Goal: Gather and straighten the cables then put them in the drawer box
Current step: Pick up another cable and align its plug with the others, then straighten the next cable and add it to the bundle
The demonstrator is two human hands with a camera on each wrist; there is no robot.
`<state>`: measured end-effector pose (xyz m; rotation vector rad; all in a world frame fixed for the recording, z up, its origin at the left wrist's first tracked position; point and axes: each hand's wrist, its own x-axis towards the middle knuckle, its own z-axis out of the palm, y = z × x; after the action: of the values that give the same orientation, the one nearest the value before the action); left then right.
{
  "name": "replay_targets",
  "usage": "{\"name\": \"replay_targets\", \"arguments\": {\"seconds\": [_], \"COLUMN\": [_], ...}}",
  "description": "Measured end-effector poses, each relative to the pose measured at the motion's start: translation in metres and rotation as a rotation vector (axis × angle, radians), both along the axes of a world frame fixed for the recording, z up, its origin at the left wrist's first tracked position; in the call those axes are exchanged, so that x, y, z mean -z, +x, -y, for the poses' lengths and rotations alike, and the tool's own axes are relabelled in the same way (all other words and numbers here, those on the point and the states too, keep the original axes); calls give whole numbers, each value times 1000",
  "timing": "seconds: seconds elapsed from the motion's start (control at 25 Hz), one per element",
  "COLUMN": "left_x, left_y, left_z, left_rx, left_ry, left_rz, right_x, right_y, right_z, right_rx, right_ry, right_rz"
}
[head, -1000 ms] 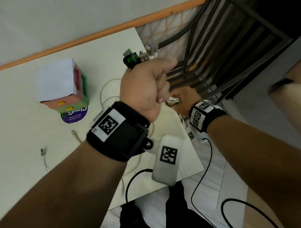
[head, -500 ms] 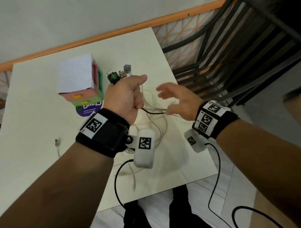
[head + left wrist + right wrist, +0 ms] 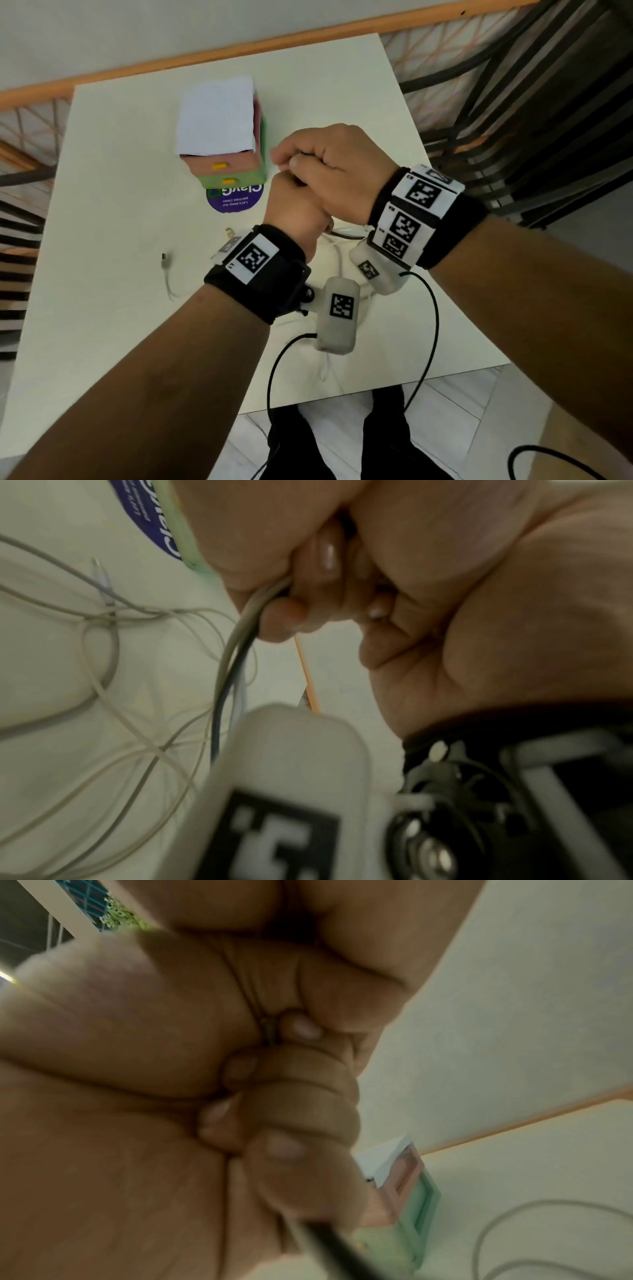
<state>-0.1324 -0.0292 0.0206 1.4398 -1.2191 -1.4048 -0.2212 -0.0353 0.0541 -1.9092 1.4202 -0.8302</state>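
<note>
My left hand (image 3: 294, 209) is a fist around a bundle of white and black cables (image 3: 236, 642), which hang from it to the white table (image 3: 113, 205). My right hand (image 3: 332, 164) sits curled on top of that fist and grips the bundle's upper ends, which are hidden. In the right wrist view its fingers (image 3: 294, 1085) are tightly curled, and a black cable (image 3: 329, 1242) runs out below them. Loose white loops (image 3: 103, 647) trail over the table. The drawer box (image 3: 222, 150), pink and green with yellow handles and a white top, stands just left of both hands, drawers closed.
A single thin cable (image 3: 168, 274) lies apart on the table, left of my left wrist. A purple round sticker (image 3: 236, 202) shows under the box. Dark chair slats (image 3: 531, 102) stand past the table's right edge. Black camera leads (image 3: 431, 325) hang from my wrists.
My right hand, open half a second ago, has closed over the top of my left fist. The left fist has come down beside the drawer box, and the plug ends are now covered.
</note>
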Motion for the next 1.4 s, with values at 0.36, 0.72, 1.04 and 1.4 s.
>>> {"name": "replay_targets", "arguments": {"seconds": [0.36, 0.72, 1.04, 1.4], "left_x": [3, 30, 70, 85], "left_y": [60, 114, 208, 250], "left_z": [9, -2, -10, -5], "left_rx": [-257, -514, -720, -653], "left_ry": [224, 226, 176, 215], "left_rz": [-459, -322, -381, -424], "right_x": [79, 97, 126, 156], "right_y": [1, 79, 219, 279], "right_z": [-27, 5, 45, 79], "right_rx": [-126, -15, -309, -263], "right_ry": [230, 325, 301, 487], "right_rz": [-317, -302, -617, -711]}}
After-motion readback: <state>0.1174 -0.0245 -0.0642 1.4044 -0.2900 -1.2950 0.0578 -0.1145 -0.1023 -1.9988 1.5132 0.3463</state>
